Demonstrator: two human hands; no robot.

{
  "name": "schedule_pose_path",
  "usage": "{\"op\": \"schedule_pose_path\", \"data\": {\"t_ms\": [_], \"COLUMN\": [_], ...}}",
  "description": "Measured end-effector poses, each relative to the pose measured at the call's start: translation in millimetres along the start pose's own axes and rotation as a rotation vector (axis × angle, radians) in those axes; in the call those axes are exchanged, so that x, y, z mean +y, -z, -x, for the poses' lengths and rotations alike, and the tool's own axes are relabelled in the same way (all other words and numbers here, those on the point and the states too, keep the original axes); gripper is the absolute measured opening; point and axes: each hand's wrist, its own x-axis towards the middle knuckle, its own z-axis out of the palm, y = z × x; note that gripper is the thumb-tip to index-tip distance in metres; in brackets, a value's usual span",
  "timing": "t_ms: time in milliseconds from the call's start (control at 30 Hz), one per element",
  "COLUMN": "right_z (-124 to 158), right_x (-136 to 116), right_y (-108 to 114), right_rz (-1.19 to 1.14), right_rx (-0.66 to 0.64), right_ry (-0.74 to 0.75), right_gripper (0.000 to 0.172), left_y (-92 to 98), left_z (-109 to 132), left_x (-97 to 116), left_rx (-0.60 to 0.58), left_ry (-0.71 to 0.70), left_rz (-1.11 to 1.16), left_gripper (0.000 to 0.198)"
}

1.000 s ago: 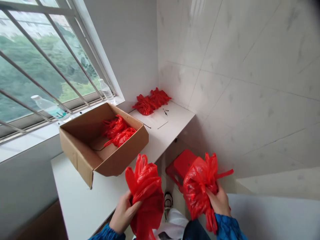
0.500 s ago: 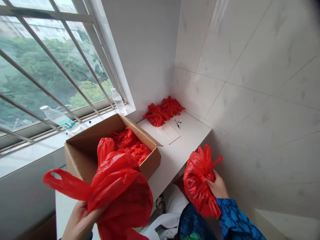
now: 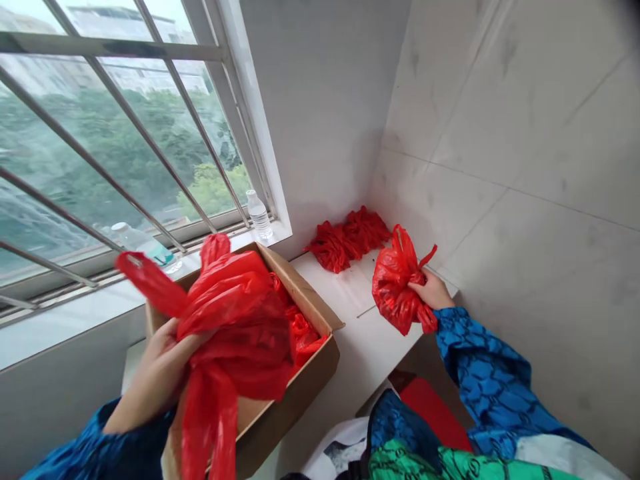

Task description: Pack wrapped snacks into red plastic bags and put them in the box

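My left hand [image 3: 155,373] grips a loose red plastic carrier bag [image 3: 235,313], which hangs over the cardboard box [image 3: 300,300] and hides most of its near side. One bag handle sticks out to the left. My right hand [image 3: 433,290] holds a second red plastic bag [image 3: 397,283], bunched up, above the far end of the white shelf [image 3: 360,347]. Crumpled red bags [image 3: 303,337] lie in the box, partly hidden by the bag in my left hand. More red bags [image 3: 345,240] sit in a heap in the shelf's back corner, close to my right hand.
A barred window [image 3: 125,133] runs along the left, with two plastic water bottles [image 3: 259,215] [image 3: 140,243] on its sill. Tiled walls [image 3: 525,167] rise on the right. A red stool [image 3: 433,410] stands below the shelf, and my own clothing fills the bottom of the view.
My left hand has lifted its bag up and over the box. My right hand has moved forward over the shelf with its bag. The view has tilted and shifted.
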Motion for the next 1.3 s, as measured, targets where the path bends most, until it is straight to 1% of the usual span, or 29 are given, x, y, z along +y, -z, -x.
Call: {"op": "schedule_pose_path", "data": {"t_ms": [33, 100, 167, 233, 300, 367, 433, 533, 600, 667, 733, 767, 867, 967, 1033, 1100, 1133, 1167, 1200, 1233, 1267, 1300], "right_z": [-27.5, -85.9, -147.7, -209.5, -267.0, -316.6, -357.1, -401.0, -419.0, -426.9, -424.5, -420.0, -399.4, -382.1, -378.1, -379.2, -380.7, -382.2, -383.1, -383.0, -381.7, -378.9], "right_x": [-4.4, -11.6, -16.2, -17.6, -15.8, -11.9, -8.5, -8.6, -11.3, -12.7, -10.1, -7.1, 6.2, 16.8, 20.3, 22.8, 24.7, 27.4, 31.1, 36.0, 42.3, 49.8], "right_y": [-1.6, -8.2, -20.7, -38.8, -59.1, -77.1, -90.2, -101.4, -106.1, -111.1, -118.1, -122.7, -141.9, -164.4, -175.0, -177.6, -175.3, -171.0, -165.0, -157.8, -149.9, -142.0], "right_rz": [0.009, 0.035, 0.069, 0.105, 0.141, 0.180, 0.217, 0.263, 0.292, 0.322, 0.390, 0.436, 0.550, 0.558, 0.549, 0.519, 0.491, 0.454, 0.410, 0.362, 0.316, 0.273], "right_rx": [-0.001, -0.003, -0.015, -0.046, -0.089, -0.124, -0.150, -0.196, -0.230, -0.263, -0.286, -0.282, -0.227, -0.249, -0.285, -0.303, -0.303, -0.297, -0.277, -0.235, -0.191, -0.164], "right_ry": [0.021, 0.060, 0.101, 0.144, 0.182, 0.211, 0.236, 0.267, 0.277, 0.276, 0.267, 0.274, 0.348, 0.360, 0.327, 0.310, 0.309, 0.313, 0.319, 0.335, 0.360, 0.379], "right_gripper": [0.045, 0.046, 0.047, 0.047, 0.044, 0.043, 0.044, 0.049, 0.057, 0.070, 0.082, 0.085, 0.087, 0.086, 0.086, 0.087, 0.088, 0.090, 0.092, 0.095, 0.098, 0.101], "left_y": [-18.7, -61.9, -111.5, -164.7, -217.5, -266.4, -309.4, -363.5, -394.2, -420.8, -442.1, -450.5, -467.7, -474.7, -472.5, -460.4, -448.9, -432.9, -412.0, -386.0, -355.3, -320.4], "left_z": [-13.9, -48.9, -92.5, -141.3, -190.6, -235.7, -273.8, -316.1, -334.2, -343.9, -346.0, -344.9, -338.5, -334.9, -333.7, -330.4, -326.7, -321.3, -313.9, -304.0, -291.6, -276.6], "left_x": [5.5, 11.7, 11.0, 3.3, -9.5, -24.3, -37.0, -48.2, -51.4, -54.6, -60.2, -64.1, -80.0, -95.2, -98.4, -91.7, -84.2, -74.4, -62.9, -50.7, -38.9, -28.6], "left_rx": [-0.072, -0.213, -0.295, -0.289, -0.252, -0.215, -0.177, -0.109, -0.073, -0.048, -0.032, -0.030, -0.057, -0.165, -0.254, -0.321, -0.346, -0.366, -0.383, -0.397, -0.390, -0.365], "left_ry": [-0.001, -0.011, -0.056, -0.080, -0.090, -0.088, -0.077, -0.052, -0.033, -0.009, 0.021, 0.037, 0.083, 0.110, 0.119, 0.121, 0.116, 0.108, 0.093, 0.076, 0.061, 0.052], "left_rz": [0.069, 0.156, 0.161, 0.136, 0.097, 0.046, -0.033, -0.226, -0.384, -0.539, -0.678, -0.738, -0.881, -0.957, -0.971, -0.962, -0.950, -0.935, -0.916, -0.893, -0.871, -0.848], "left_gripper": [0.062, 0.052, 0.045, 0.047, 0.049, 0.048, 0.045, 0.041, 0.047, 0.067, 0.086, 0.090, 0.090, 0.090, 0.090, 0.088, 0.086, 0.082, 0.078, 0.072, 0.066, 0.060]}}
